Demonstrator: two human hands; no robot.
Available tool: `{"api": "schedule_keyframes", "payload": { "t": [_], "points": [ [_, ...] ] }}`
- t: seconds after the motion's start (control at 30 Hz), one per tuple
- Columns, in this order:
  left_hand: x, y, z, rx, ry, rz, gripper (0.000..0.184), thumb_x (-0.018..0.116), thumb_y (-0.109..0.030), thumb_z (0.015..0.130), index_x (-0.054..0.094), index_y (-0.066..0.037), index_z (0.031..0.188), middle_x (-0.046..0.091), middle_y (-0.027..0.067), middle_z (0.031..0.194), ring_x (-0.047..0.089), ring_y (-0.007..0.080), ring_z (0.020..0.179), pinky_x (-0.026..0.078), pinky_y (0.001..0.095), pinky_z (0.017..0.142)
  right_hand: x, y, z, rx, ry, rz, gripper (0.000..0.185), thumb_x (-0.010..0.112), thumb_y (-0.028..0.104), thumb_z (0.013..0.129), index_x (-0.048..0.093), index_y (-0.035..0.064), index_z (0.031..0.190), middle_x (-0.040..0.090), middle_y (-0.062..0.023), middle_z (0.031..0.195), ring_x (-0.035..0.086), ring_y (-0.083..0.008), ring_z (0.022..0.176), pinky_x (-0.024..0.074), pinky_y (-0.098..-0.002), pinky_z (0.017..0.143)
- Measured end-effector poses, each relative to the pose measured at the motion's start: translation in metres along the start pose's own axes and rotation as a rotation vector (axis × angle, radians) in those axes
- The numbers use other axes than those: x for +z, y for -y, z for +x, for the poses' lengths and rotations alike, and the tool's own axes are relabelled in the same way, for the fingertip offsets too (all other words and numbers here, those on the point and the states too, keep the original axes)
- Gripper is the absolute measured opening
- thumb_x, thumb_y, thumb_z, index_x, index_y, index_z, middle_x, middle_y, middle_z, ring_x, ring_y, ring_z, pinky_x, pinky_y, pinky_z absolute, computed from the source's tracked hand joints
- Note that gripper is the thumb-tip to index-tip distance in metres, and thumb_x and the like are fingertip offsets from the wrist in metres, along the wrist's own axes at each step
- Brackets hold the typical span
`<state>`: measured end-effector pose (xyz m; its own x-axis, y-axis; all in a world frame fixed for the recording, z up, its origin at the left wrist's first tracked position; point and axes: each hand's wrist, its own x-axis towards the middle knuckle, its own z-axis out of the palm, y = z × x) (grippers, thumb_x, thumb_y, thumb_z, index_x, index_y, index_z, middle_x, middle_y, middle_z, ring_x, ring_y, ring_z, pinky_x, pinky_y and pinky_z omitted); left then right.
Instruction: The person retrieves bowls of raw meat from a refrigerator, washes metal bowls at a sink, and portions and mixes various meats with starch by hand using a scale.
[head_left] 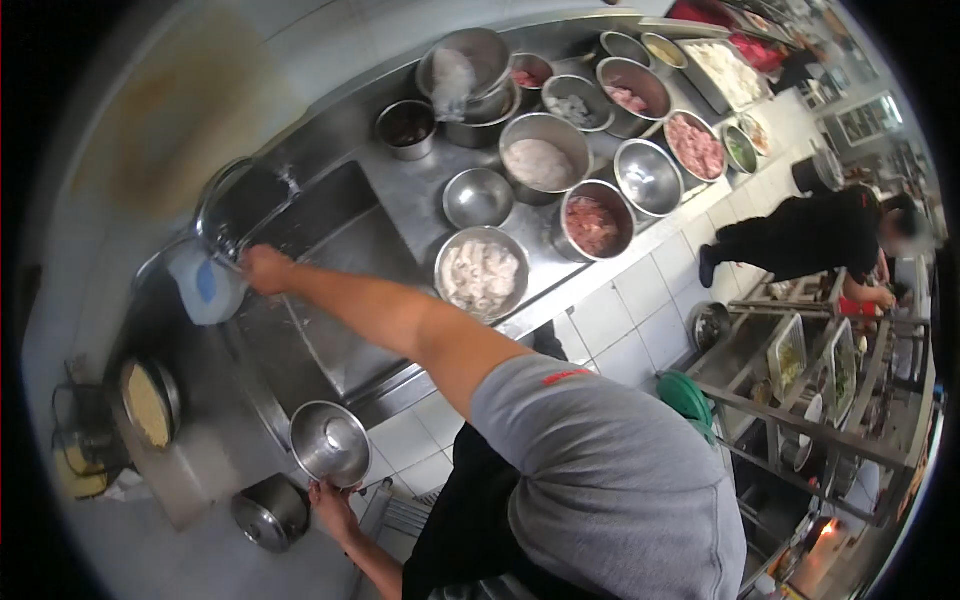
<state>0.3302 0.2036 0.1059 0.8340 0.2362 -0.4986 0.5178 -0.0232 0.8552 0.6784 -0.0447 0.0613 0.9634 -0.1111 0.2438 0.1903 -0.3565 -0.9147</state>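
My left hand (pixel 334 512) grips the rim of a steel bowl (pixel 330 443), which is tilted at the near edge of the sink (pixel 345 290). The inside of this bowl is shiny, with no food visible in it. Stretched across the sink, my right hand (pixel 266 270) is closed at the metal faucet (pixel 228 243) by the wall; its fingertips are partly hidden. Right beside that hand is a pale blue plastic container (pixel 205 287).
Bowls and pots crowd the steel counter, including a bowl of pale pieces (pixel 482 274) and a pot of red meat (pixel 595 226). A lidded pot (pixel 270 513) stands lower left. Another person (pixel 805 235) stands beyond, near a metal rack (pixel 810 415).
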Motion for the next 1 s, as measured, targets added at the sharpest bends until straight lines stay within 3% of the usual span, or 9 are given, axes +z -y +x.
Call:
{"api": "schedule_keyframes", "payload": {
  "t": [0.1, 0.13, 0.23, 0.43, 0.47, 0.53, 0.73, 0.83, 1.0],
  "points": [
    [-0.031, 0.037, 0.02, 0.137, -0.066, 0.182, 0.035, 0.047, -0.014, 0.086, 0.042, 0.002, 0.116, 0.048, 0.0181, 0.116, 0.06, 0.0268, 0.086, 0.056, 0.038, 0.058, 0.024, -0.05, 0.011, -0.698, 0.082, -0.375, 0.029, 0.059, 0.025, 0.077, 0.065, 0.0035, 0.095, 0.066, -0.0107, 0.087, 0.062, -0.0279, 0.085, 0.0489, -0.0382, 0.081],
    [-0.05, 0.042, 0.022, 0.191, 0.003, 0.383, 0.031, 0.046, -0.013, 0.086, 0.046, 0.003, 0.113, 0.052, 0.0176, 0.111, 0.061, 0.0254, 0.081, 0.056, 0.0377, 0.057, -0.027, -0.006, -0.008, -0.28, 0.431, 0.106, 0.03, 0.062, 0.028, 0.078, 0.066, 0.0023, 0.095, 0.067, -0.0117, 0.089, 0.063, -0.0235, 0.084, 0.0496, -0.0352, 0.08],
    [-0.01, -0.006, -0.015, 0.011, -0.058, -0.048, 0.028, 0.047, -0.012, 0.086, 0.048, 0.001, 0.111, 0.057, 0.0133, 0.099, 0.061, 0.0216, 0.075, 0.056, 0.0361, 0.054, -0.039, 0.014, -0.02, 0.297, 0.41, 0.621, 0.027, 0.059, 0.027, 0.085, 0.067, 0.002, 0.088, 0.066, -0.0145, 0.088, 0.063, -0.0203, 0.083, 0.0491, -0.0318, 0.079],
    [-0.015, -0.006, -0.018, 0.028, -0.022, -0.053, 0.026, 0.047, -0.012, 0.087, 0.05, -0.001, 0.11, 0.058, 0.0095, 0.092, 0.06, 0.0182, 0.071, 0.056, 0.0346, 0.052, -0.025, 0.009, -0.023, -0.28, 0.178, -0.019, 0.028, 0.055, 0.029, 0.089, 0.066, 0.0025, 0.088, 0.063, -0.01, 0.081, 0.061, -0.0175, 0.073, 0.0483, -0.0323, 0.071],
    [-0.014, -0.008, -0.02, 0.025, -0.047, -0.058, 0.025, 0.046, -0.012, 0.087, 0.05, -0.001, 0.11, 0.058, 0.0097, 0.092, 0.06, 0.0184, 0.071, 0.056, 0.0347, 0.052, -0.022, 0.008, -0.024, -0.283, 0.18, -0.017, 0.028, 0.055, 0.029, 0.089, 0.066, 0.0025, 0.088, 0.063, -0.01, 0.081, 0.061, -0.0175, 0.073, 0.0483, -0.0323, 0.071],
    [-0.018, -0.009, -0.018, 0.031, -0.013, -0.059, 0.026, 0.045, -0.013, 0.088, 0.049, 0.0, 0.111, 0.058, 0.0116, 0.096, 0.061, 0.0211, 0.073, 0.057, 0.0359, 0.054, -0.02, 0.011, -0.029, 0.485, 0.39, 0.886, 0.034, 0.049, 0.032, 0.091, 0.065, 0.0023, 0.089, 0.061, -0.0076, 0.078, 0.059, -0.0167, 0.07, 0.0468, -0.0329, 0.068],
    [-0.018, -0.016, -0.012, 0.055, 0.002, -0.015, 0.026, 0.043, -0.013, 0.089, 0.048, 0.001, 0.111, 0.058, 0.0131, 0.096, 0.061, 0.0222, 0.077, 0.058, 0.0385, 0.058, -0.072, 0.063, -0.037, 0.392, 0.517, 0.279, 0.03, 0.047, 0.025, 0.09, 0.065, 0.0017, 0.096, 0.065, -0.0108, 0.09, 0.061, -0.0184, 0.08, 0.0505, -0.0318, 0.074],
    [-0.017, -0.014, 0.004, 0.058, 0.028, 0.002, 0.026, 0.044, -0.012, 0.087, 0.048, 0.001, 0.109, 0.057, 0.0132, 0.095, 0.061, 0.022, 0.079, 0.058, 0.0392, 0.058, 0.014, -0.049, -0.005, -0.367, 0.322, -0.224, 0.032, 0.052, 0.03, 0.086, 0.066, 0.003, 0.098, 0.066, -0.0141, 0.09, 0.062, -0.0247, 0.078, 0.0492, -0.035, 0.073],
    [-0.004, -0.018, 0.014, 0.083, -0.011, -0.009, 0.026, 0.045, -0.01, 0.085, 0.047, 0.002, 0.108, 0.056, 0.0138, 0.098, 0.06, 0.0236, 0.083, 0.057, 0.039, 0.058, -0.045, 0.024, -0.021, 0.067, 0.34, 0.049, 0.03, 0.062, 0.032, 0.077, 0.068, 0.0097, 0.096, 0.065, -0.0166, 0.094, 0.063, -0.0312, 0.088, 0.0488, -0.0389, 0.077]
  ]
}}
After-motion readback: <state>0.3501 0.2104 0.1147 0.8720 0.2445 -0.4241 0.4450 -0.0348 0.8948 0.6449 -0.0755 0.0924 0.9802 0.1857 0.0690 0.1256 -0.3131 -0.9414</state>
